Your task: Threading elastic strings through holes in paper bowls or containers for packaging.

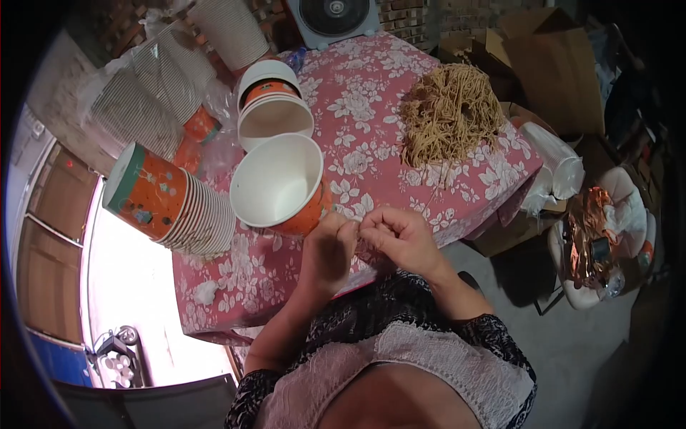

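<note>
Orange tub [281,184], print partly hidden, sits beside the hands [402,238].

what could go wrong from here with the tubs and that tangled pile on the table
The left hand is right beside the open orange tub, so a small bump might shift or tip it.

The stack of nested tubs stands near the left edge of the table and could topple if knocked.

Loose strands on the tangled tan pile may snag and drag others along.
</note>
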